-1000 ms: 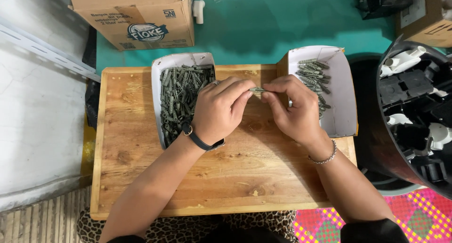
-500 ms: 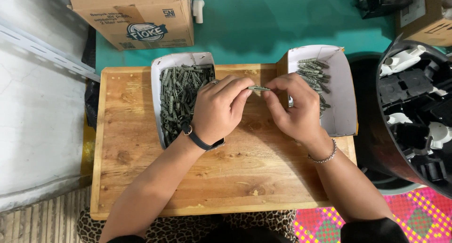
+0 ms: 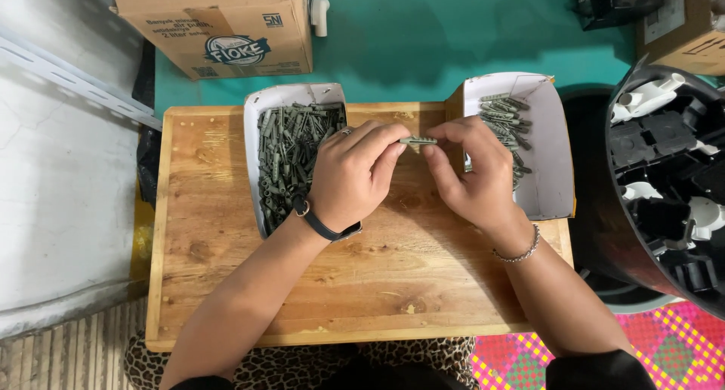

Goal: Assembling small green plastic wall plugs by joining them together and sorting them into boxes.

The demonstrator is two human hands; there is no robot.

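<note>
- Far left, I note a pale grey surface with a slanted metal rail point(image 3: 68, 77), and behind it a cardboard box point(image 3: 219, 27) standing on the teal floor point(image 3: 453, 43).
- A wooden board point(image 3: 226, 284) lies across the middle of the view; both forearms rest over it.
- On the board's left rear sits a white paper tray point(image 3: 255, 163) filled with grey-green plastic wall plugs point(image 3: 283, 160), heaped loosely.
- My left hand point(image 3: 351, 175), a dark band at its wrist, lies just beside that tray; its fingers are curled, thumb and forefinger pinching the left end of a single grey-green plug point(image 3: 418, 141).
- The plug is held level above the board, between the two trays, gripped at both ends.
- My right hand point(image 3: 472, 178), with a bead bracelet at the wrist, pinches the plug's right end with its fingertips.
- Just beyond it a second white tray point(image 3: 551, 148) holds a smaller pile of plugs point(image 3: 510, 126) along its left side.
- Far right, a black round bin point(image 3: 664, 186) contains black and white plastic parts.
</note>
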